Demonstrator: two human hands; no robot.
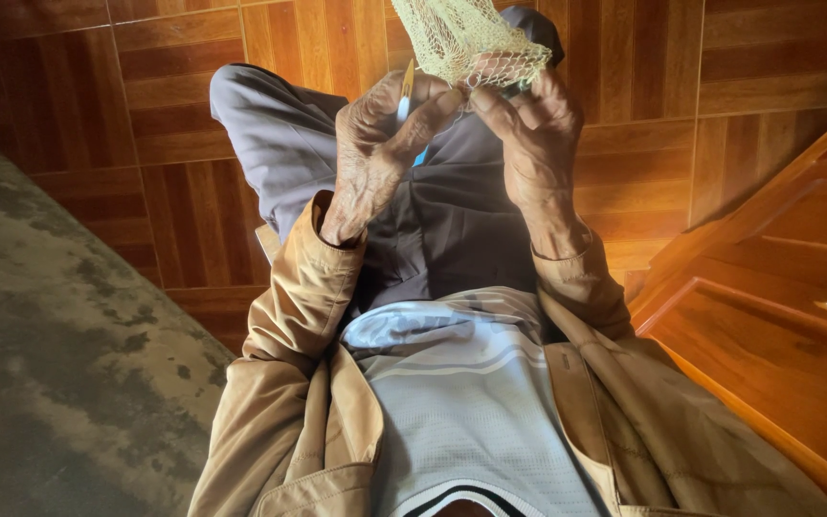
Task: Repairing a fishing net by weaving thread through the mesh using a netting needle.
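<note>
A pale yellow-green mesh net [466, 38] hangs down from the top edge of the head view. My right hand [526, 129] pinches the net's lower edge between thumb and fingers. My left hand [380, 144] is closed around a thin netting needle [405, 91], yellowish with a blue part, held upright just left of the net's lower edge. Both hands are raised in front of me, above my lap, close together and nearly touching.
I sit with grey trousers [279, 134], a tan jacket [303, 316] and a light striped shirt. Brown wood-pattern floor tiles [174, 77] lie below. A rough grey concrete surface [40, 335] is on the left, a wooden cabinet with metal knobs [777, 297] on the right.
</note>
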